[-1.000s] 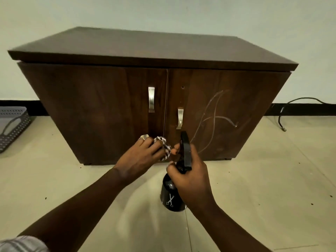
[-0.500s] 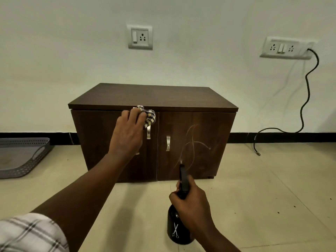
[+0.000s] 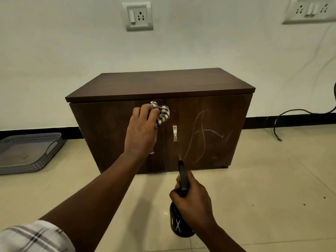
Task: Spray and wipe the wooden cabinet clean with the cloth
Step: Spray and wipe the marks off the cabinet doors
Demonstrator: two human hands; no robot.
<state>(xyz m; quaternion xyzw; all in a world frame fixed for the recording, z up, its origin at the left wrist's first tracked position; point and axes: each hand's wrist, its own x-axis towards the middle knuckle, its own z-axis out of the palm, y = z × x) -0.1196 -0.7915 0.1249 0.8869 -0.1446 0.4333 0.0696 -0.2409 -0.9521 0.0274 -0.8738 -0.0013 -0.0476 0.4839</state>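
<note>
A dark wooden cabinet (image 3: 209,106) with two doors stands against the wall. White scribbled lines (image 3: 200,135) mark its right door. My left hand (image 3: 141,130) presses a bunched checked cloth (image 3: 162,115) against the top of the left door, by the gap between the doors. It hides the left door's handle. The right door's metal handle (image 3: 175,132) shows. My right hand (image 3: 192,202) grips a black spray bottle (image 3: 179,228) low in front of the cabinet, nozzle pointing at the right door.
A grey perforated tray (image 3: 29,151) lies on the tiled floor at the left. A black cable (image 3: 294,113) trails from the wall onto the floor at the right. Two wall sockets (image 3: 138,16) sit above the cabinet.
My left hand with the cloth has risen from the bottom of the doors to the top of the left door. The view has pulled back and tilted up. The bottle has stayed low.
</note>
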